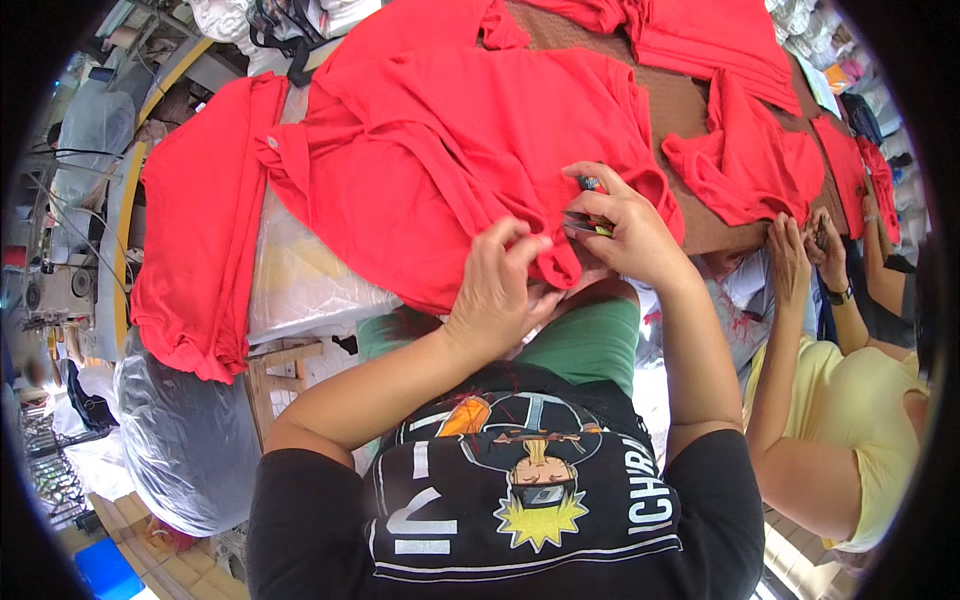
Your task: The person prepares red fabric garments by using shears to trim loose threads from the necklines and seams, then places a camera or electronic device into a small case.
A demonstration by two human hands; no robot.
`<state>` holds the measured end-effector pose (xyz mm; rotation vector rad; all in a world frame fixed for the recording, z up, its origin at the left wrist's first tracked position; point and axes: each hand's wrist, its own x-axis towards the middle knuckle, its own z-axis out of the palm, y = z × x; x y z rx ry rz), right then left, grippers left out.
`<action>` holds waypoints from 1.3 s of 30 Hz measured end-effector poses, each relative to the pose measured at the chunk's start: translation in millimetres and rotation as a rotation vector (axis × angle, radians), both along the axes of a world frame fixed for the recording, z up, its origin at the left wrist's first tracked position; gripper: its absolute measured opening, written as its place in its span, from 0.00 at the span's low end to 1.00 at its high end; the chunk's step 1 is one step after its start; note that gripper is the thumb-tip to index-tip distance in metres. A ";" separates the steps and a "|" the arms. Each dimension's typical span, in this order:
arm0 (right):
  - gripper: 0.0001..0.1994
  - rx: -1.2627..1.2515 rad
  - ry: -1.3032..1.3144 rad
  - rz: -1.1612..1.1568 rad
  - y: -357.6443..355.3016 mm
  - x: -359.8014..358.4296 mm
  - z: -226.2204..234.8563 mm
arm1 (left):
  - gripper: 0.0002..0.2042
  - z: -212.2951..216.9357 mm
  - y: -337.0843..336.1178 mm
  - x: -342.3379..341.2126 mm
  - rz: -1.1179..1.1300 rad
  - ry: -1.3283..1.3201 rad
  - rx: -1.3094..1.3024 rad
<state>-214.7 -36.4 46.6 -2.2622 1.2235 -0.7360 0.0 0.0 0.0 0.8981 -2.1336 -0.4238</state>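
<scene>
A large red garment (450, 150) lies spread over the table in front of me, its near edge hanging toward my lap. My left hand (500, 275) is closed on the garment's near edge, where a small folded loop of cloth stands up beside the fingers. Just to the right, my right hand (632, 228) is closed around a pair of thread snips (588, 222). The blades point left toward the pinched cloth, and I cannot tell whether they touch it. Fingers cover much of the snips.
A long folded red stack (205, 220) hangs over the table's left side. More folded red garments (715, 45) lie at the far right of the brown tabletop (690, 205). At right, a co-worker in a yellow shirt (840, 420) handles another red garment (750, 160). A plastic-wrapped bundle (185, 440) stands lower left.
</scene>
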 end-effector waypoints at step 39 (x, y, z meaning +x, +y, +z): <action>0.09 -0.206 -0.316 -0.173 -45.2 23.9 81.7 | 0.13 107.6 -85.0 39.9 -0.044 0.813 0.671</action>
